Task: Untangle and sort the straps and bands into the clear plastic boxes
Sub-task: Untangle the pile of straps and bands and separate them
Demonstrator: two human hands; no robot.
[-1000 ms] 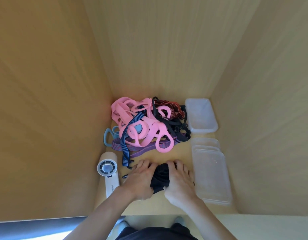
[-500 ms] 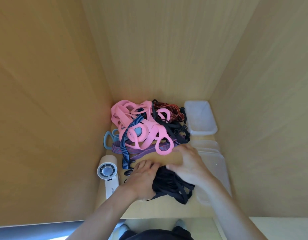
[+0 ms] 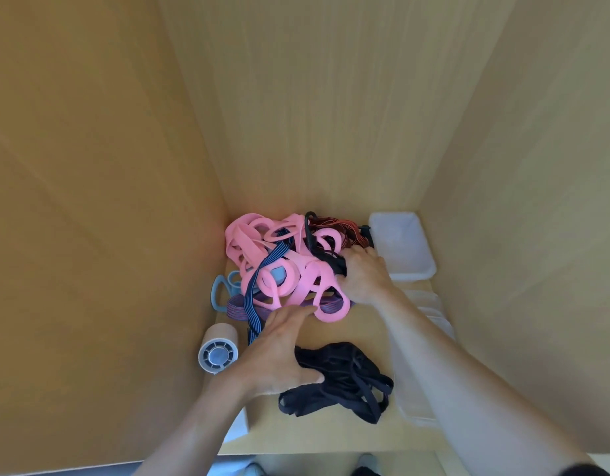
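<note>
The tangle of pink bands (image 3: 283,269) sits heaped at the back of the wooden shelf (image 3: 362,331). A navy striped strap (image 3: 262,280) is threaded over it and a purple band (image 3: 331,305) is pinned under its near edge — nothing from it is in a box yet.

At the tangle's right edge the right hand (image 3: 363,273) comes down knuckles-up, its fingers (image 3: 348,261) curled round a black strap (image 3: 325,259) knotted among the pink loops. I judge it takes hold there because that strap lies on the side toward the boxes and looks easiest to draw free.

At the tangle's near edge the left hand (image 3: 279,352) lies flat, fingers (image 3: 293,316) straight and released, tips touching the heap's rim — likely to steady it against the pull.

Nearer the person than the tangle lies a loose bundle of black straps (image 3: 344,386), with the left thumb against it. Right of the tangle stands an empty clear plastic box (image 3: 403,249). Left of the tangle and nearer the person is a handheld fan (image 3: 217,352).
</note>
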